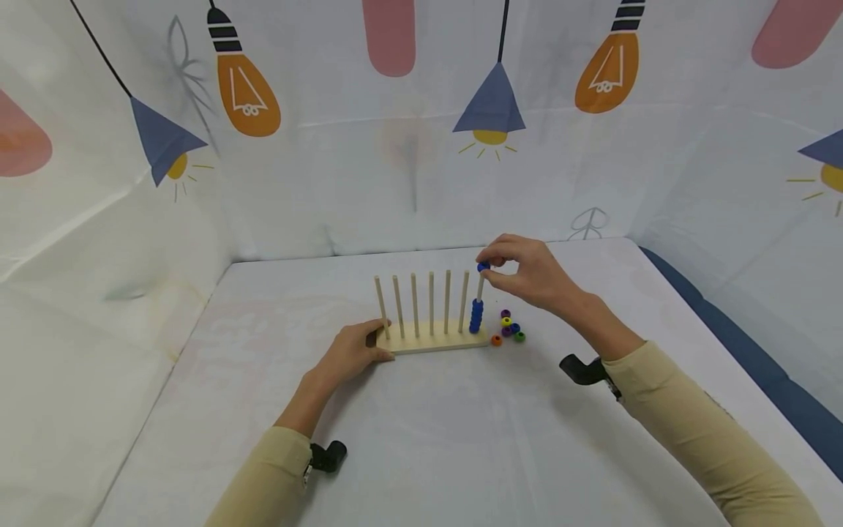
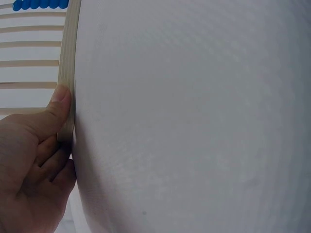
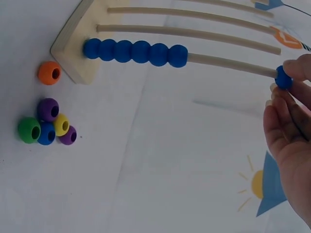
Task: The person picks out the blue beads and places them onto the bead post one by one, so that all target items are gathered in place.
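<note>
A pale wooden peg board (image 1: 431,342) with a row of upright pegs stands on the white table. My left hand (image 1: 350,353) grips its left end, with the thumb along the front edge in the left wrist view. On the rightmost peg, several blue beads (image 3: 141,51) are stacked from the base up. My right hand (image 1: 533,271) pinches one more blue bead (image 3: 283,77) between thumb and fingertips at the tip of that same peg. The other pegs hold no beads.
Loose beads lie on the table right of the board: an orange bead (image 3: 49,73), a green bead (image 3: 29,130), a yellow bead (image 3: 61,124), a blue bead (image 3: 46,133) and two purple ones. A white printed curtain (image 1: 369,183) hangs behind the table.
</note>
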Demonstrator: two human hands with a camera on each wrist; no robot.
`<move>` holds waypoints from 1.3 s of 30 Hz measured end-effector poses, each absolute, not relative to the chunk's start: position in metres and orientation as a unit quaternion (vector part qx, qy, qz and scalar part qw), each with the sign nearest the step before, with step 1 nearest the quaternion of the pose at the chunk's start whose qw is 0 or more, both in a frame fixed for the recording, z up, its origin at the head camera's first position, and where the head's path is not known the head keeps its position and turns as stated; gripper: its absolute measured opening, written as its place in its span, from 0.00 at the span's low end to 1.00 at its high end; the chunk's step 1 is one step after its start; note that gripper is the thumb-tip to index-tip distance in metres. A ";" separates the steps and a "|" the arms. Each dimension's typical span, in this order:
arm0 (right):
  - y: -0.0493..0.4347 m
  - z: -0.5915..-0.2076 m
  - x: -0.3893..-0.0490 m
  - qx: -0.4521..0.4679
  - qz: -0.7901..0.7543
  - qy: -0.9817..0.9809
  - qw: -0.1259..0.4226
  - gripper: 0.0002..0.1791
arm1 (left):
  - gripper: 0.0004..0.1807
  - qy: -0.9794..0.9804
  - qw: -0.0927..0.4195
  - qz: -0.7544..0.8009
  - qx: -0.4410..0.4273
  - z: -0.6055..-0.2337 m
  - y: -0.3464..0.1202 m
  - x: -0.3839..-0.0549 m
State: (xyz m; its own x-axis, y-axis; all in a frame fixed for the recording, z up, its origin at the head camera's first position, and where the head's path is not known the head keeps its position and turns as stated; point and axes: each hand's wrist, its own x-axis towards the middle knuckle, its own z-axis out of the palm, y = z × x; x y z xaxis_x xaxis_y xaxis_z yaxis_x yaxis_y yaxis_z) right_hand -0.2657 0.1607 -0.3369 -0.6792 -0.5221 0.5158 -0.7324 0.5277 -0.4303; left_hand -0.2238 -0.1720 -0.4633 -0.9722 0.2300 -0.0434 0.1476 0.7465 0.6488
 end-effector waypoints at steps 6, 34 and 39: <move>0.161 -0.342 -0.268 0.367 0.320 -0.859 0.157 0.10 | 0.38 0.932 0.059 0.343 0.103 -0.463 -0.172 -0.224; 0.160 -0.364 -0.272 0.332 0.320 -0.884 0.071 0.07 | 0.38 0.930 0.061 0.346 0.102 -0.466 -0.174 -0.226; 0.160 -0.369 -0.273 0.333 0.315 -0.887 0.059 0.06 | 0.38 0.932 0.059 0.342 0.102 -0.466 -0.174 -0.225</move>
State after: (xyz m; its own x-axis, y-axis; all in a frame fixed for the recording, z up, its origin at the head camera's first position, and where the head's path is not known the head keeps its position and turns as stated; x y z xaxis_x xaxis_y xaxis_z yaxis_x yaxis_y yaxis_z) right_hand -0.2728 0.1602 -0.3692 -0.7708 -0.5544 0.3138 -0.6283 0.5798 -0.5188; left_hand -0.2255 -0.1741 -0.4659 -0.9724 0.2300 -0.0395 0.1497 0.7448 0.6502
